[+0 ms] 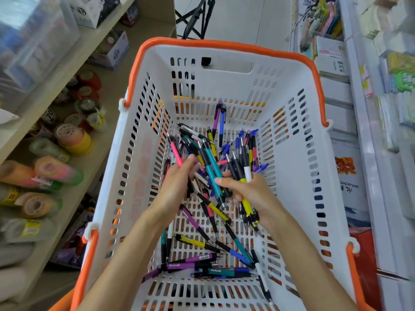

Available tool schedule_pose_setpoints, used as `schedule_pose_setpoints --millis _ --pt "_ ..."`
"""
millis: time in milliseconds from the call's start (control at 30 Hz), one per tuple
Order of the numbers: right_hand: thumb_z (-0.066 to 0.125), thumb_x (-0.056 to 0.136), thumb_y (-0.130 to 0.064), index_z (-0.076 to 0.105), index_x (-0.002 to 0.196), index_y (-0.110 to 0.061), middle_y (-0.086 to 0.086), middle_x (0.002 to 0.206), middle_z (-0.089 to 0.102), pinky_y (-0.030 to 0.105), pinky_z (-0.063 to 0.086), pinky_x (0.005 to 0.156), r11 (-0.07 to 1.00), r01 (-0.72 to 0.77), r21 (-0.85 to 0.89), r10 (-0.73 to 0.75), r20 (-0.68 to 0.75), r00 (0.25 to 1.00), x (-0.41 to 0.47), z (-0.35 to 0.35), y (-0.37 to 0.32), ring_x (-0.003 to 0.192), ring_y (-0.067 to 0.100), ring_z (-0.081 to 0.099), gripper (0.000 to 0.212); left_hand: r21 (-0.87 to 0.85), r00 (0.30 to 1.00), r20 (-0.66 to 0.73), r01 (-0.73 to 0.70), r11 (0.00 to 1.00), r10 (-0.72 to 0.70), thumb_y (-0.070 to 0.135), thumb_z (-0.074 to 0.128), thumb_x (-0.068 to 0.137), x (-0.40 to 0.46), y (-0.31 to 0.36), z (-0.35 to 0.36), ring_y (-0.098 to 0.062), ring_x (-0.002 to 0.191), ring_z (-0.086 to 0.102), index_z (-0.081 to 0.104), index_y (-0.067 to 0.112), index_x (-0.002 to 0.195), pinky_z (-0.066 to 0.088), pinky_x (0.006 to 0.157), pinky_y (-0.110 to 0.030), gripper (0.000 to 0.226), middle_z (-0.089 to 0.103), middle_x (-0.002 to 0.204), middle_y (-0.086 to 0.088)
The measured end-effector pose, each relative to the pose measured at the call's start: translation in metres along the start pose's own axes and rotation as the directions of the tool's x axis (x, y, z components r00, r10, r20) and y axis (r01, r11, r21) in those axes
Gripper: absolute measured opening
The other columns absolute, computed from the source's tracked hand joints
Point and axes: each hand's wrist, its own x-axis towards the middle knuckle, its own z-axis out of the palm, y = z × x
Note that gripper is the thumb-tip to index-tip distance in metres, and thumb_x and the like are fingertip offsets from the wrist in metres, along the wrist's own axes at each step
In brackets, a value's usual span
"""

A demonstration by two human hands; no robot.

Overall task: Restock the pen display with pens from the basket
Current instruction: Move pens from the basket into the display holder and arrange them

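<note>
Head view: pens point(215, 176) lie clutched in both hands' fingers point(221, 181) (inside basket point(292, 153)).

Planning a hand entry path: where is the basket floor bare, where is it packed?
In the white slotted plastic basket, floor is bare along the right wall and in the near strip below the purple pens. The centre pile of mixed coloured pens is packed, with the left hand and right hand both in it.
</note>
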Motion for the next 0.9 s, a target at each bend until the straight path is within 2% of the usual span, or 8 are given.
schedule_pose_setpoints --millis 67,133,267,333,433,500,800,900 --pt "0.079 0.073 -0.028 0.070 0.090 -0.016 0.008 0.062 0.057 0.031 0.045 0.082 0.998 -0.062 -0.024 0.063 0.022 0.998 0.002 -0.012 -0.003 0.039 0.004 0.048 0.023 0.437 0.948 -0.092 -0.237 0.868 0.305 0.018 0.041 0.101 -0.002 -0.002 -0.004 0.015 0.087 0.053 0.040 0.008 0.140 0.040 0.083 -0.004 0.041 0.059 0.118 0.001" --pt "0.081 0.070 -0.032 0.070 0.088 -0.019 0.011 0.067 0.054 0.032 0.037 0.085 0.991 -0.129 -0.040 0.131 0.043 0.990 0.004 -0.021 -0.004 0.037 0.003 0.047 0.024 0.744 0.833 0.089 -0.420 0.519 0.546 0.007 0.042 0.098 -0.004 -0.007 -0.008 0.017 0.114 0.037 0.037 0.010 0.143 0.025 0.104 -0.007 0.046 0.046 0.137 0.002" --pt "0.081 0.068 -0.031 0.071 0.092 -0.016 0.004 0.057 0.049 0.025 0.034 0.074 0.983 -0.172 -0.067 0.177 0.070 0.982 0.002 -0.025 -0.004 0.036 0.005 0.042 0.031 0.825 0.775 0.402 -0.537 0.174 0.488 0.000 0.044 0.093 -0.003 -0.025 -0.007 -0.010 0.139 0.026 0.038 0.006 0.141 0.013 0.121 -0.034 0.049 0.037 0.147 -0.002" --pt "0.081 0.069 -0.030 0.069 0.100 -0.010 -0.003 0.045 0.044 0.025 0.036 0.074 0.978 -0.191 -0.082 0.197 0.077 0.977 0.000 -0.021 -0.003 0.035 0.005 0.042 0.039 0.813 0.769 0.422 -0.555 0.175 0.480 0.004 0.043 0.096 -0.006 -0.028 -0.002 -0.015 0.128 0.042 0.035 0.004 0.141 0.022 0.115 -0.022 0.046 0.042 0.143 -0.008" --pt "0.080 0.071 -0.031 0.065 0.102 -0.010 -0.006 0.039 0.044 0.032 0.040 0.090 0.969 -0.234 -0.080 0.240 0.083 0.967 -0.002 -0.016 -0.003 0.037 0.005 0.044 0.040 0.805 0.767 0.423 -0.562 0.188 0.482 0.001 0.044 0.095 -0.010 -0.026 0.002 -0.020 0.081 0.057 0.028 0.001 0.142 0.048 0.067 -0.025 0.049 0.052 0.127 -0.015" --pt "0.078 0.075 -0.025 0.064 0.104 -0.010 -0.009 0.039 0.050 0.025 0.047 0.072 0.957 -0.286 0.044 0.278 0.125 0.952 -0.003 -0.017 -0.005 0.041 0.006 0.038 0.036 0.814 0.759 0.388 -0.548 0.191 0.523 -0.003 0.046 0.092 -0.006 -0.026 0.001 -0.019 0.063 0.054 0.023 0.006 0.146 0.046 0.048 -0.033 0.060 0.050 0.119 -0.012" --pt "0.072 0.075 -0.023 0.070 0.093 -0.009 -0.004 0.056 0.065 0.014 0.037 0.046 0.922 -0.328 0.204 0.274 0.253 0.928 -0.008 -0.020 -0.008 0.036 0.002 0.034 0.023 0.863 0.745 0.348 -0.492 0.116 0.569 0.029 0.063 0.089 -0.001 -0.019 -0.005 -0.009 0.069 0.048 0.065 0.021 0.112 0.043 0.053 -0.021 0.024 0.049 0.092 0.006" --pt "0.071 0.076 -0.024 0.073 0.089 -0.010 0.002 0.087 0.075 0.010 0.037 0.037 0.909 -0.249 0.333 0.189 0.203 0.961 -0.006 -0.022 -0.009 0.032 0.003 0.035 0.020 0.796 0.817 0.183 -0.450 0.406 0.546 0.037 0.051 0.095 0.003 -0.022 -0.005 -0.009 0.069 0.043 0.060 0.017 0.091 0.037 0.059 -0.020 0.022 0.045 0.086 0.004"
